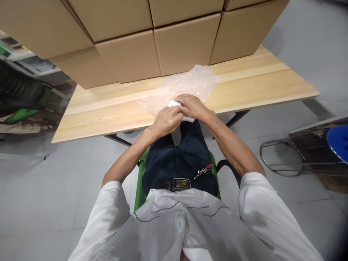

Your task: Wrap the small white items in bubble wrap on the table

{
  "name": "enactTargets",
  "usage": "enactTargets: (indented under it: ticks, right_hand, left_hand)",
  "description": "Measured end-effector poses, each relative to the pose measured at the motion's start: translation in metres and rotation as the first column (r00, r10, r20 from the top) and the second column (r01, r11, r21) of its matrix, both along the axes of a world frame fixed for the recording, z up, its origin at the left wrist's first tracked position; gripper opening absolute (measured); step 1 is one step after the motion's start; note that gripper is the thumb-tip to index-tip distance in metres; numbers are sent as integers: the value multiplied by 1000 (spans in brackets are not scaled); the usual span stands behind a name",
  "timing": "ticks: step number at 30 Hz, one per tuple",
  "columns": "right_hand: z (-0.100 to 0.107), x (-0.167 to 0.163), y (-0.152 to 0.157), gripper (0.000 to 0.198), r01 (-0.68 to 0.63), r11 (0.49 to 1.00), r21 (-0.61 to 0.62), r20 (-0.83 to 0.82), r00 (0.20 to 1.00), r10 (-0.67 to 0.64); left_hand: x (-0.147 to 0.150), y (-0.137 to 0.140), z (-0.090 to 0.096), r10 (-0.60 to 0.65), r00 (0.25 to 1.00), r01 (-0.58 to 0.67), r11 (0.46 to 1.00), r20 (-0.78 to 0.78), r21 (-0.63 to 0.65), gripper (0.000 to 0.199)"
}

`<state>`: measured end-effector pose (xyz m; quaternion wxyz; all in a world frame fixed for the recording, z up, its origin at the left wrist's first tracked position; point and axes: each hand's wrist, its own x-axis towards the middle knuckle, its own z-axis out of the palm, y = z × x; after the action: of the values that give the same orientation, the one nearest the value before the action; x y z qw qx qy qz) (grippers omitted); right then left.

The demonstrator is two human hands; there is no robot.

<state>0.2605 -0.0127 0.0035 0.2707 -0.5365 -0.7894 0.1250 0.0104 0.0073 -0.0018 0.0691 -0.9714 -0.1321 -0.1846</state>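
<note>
At the front edge of the wooden table, my left hand and my right hand meet, fingers curled and closed around a small white object. Only its rounded top shows between them, so I cannot tell its kind. A pale, thin edge sticks out below my fingers; whether it is part of the same thing is unclear. Beneath and beyond both hands, a crumpled sheet of clear bubble wrap is spread on the tabletop.
Stacked cardboard boxes line the back of the wooden table. I sit on a green chair. To the right is a blue stool with a metal ring base. A dark chair and shelving stand at left.
</note>
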Motion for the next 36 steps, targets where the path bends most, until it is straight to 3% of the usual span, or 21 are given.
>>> enactTargets:
  ticks: [4,8,11,15,18,21,24,27,28,30,33,36]
  right_hand:
    - [3,3,-7,52,-23,1000,-13,-19,1000,22]
    - [5,12,-17,58,-34,999,-7,-12,999,34]
    - [4,14,-20,67,-19,999,-31,-15,1000,18]
    - [-3,12,-18,83,82,995,-53,-107,990,-88]
    - [-10,14,-12,98,67,995,-81,-193,978,-81]
    - [-9,24,-13,92,28,996,-88,-292,955,-52]
    - [4,37,-38,76,183,983,31,-351,923,-160]
    - [21,42,-85,75,405,883,238,-336,887,-317]
    - [25,40,-101,75,399,874,278,-296,901,-317]
    - [28,28,-127,68,214,930,298,-148,973,-177]
    - [20,0,-133,46,-81,978,194,48,996,73]
    - [9,-17,-110,50,-46,979,200,94,995,28]
  left_hand:
    - [-12,22,10,51,997,-36,967,55,-251,39]
    - [-20,41,10,-26,997,51,921,71,-387,63]
    - [-16,49,7,-46,997,66,916,59,-396,79]
    - [-6,52,10,-52,999,52,927,11,-372,63]
    - [-1,50,15,-47,999,37,934,-18,-356,54]
    - [5,46,21,-10,999,-7,947,-53,-320,47]
    - [10,42,28,46,994,-75,951,-101,-302,41]
    - [15,40,34,36,994,-70,942,-108,-330,34]
    - [17,40,35,18,995,-52,936,-99,-348,33]
    - [20,41,36,-18,997,-10,923,-70,-384,31]
    - [27,45,34,-37,999,30,909,-10,-416,23]
    - [37,49,35,-16,1000,19,902,10,-431,14]
